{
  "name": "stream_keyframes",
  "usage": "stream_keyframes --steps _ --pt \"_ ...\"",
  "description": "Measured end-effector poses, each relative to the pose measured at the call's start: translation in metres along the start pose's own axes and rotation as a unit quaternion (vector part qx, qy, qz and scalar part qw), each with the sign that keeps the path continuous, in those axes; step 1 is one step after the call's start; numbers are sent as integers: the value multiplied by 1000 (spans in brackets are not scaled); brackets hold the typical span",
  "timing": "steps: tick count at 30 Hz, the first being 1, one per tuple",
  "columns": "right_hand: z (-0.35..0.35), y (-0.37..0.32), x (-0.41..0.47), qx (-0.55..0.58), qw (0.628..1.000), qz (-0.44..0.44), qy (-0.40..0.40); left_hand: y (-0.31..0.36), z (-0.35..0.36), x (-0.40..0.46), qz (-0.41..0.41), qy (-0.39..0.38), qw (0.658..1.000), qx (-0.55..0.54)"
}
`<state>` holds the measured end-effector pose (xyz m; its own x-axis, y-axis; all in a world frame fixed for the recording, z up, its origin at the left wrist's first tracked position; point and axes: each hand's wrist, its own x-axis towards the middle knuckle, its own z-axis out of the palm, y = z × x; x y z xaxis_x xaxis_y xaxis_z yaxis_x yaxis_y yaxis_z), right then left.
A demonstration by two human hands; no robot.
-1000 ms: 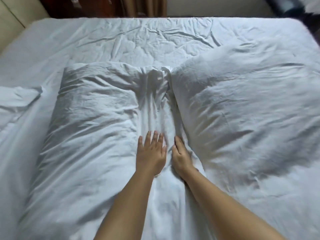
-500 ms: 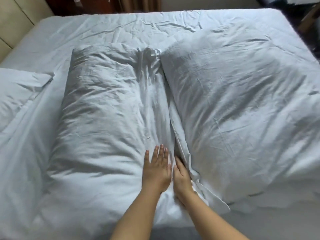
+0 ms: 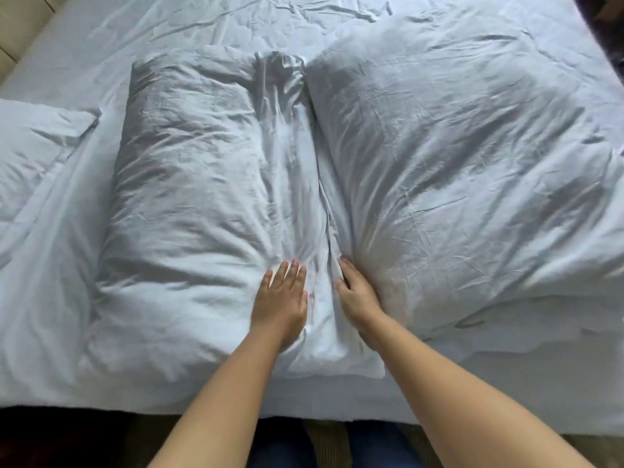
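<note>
Wrinkled white bed sheet (image 3: pixel 169 21) carries two puffy white pillows, touching side by side. Left hand (image 3: pixel 282 298) rests flat on the left pillow (image 3: pixel 189 197), grip open and empty. Right hand (image 3: pixel 356 295) presses straight fingers against the right pillow (image 3: pixel 456 163), grip empty.

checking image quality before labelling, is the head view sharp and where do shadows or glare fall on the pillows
Head view: soft even light, no glare; grey shade on the far end of the left pillow and across the right pillow; left hand and right hand slightly soft.
</note>
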<state>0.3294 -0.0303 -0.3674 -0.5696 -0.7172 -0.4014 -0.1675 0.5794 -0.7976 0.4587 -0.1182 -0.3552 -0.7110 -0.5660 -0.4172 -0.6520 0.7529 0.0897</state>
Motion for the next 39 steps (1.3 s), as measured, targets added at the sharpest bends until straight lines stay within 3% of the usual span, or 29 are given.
stream_keyframes --steps 2,4,6,11,15,19,20,25,34,39 --pt "15 3 -15 141 989 47 -11 3 7 -1 -11 7 1000 6" --pt "23 2 -21 307 940 135 -59 4 13 -5 -21 5 1000 19" --pt "23 7 -25 366 909 186 -71 3 17 -9 -27 -3 999 34" --pt "18 28 -36 251 949 182 -59 19 21 -17 -45 -36 998 16" --pt "13 34 -50 103 977 152 -105 34 9 -31 -52 -101 993 -14" --pt "-23 -6 -37 -150 947 120 -259 35 -27 -41 -47 -157 985 -62" --pt "-36 -20 -31 -191 942 98 -259 36 -40 -43 -49 -164 983 -70" --pt "-85 -77 -21 -186 972 31 -138 43 -98 -56 -71 -180 980 -51" --pt "-114 -98 -50 -226 962 21 -152 49 -163 -54 -76 -107 991 -7" --pt "-131 -101 -51 -281 950 11 -135 61 -176 -51 -63 -84 994 -37"
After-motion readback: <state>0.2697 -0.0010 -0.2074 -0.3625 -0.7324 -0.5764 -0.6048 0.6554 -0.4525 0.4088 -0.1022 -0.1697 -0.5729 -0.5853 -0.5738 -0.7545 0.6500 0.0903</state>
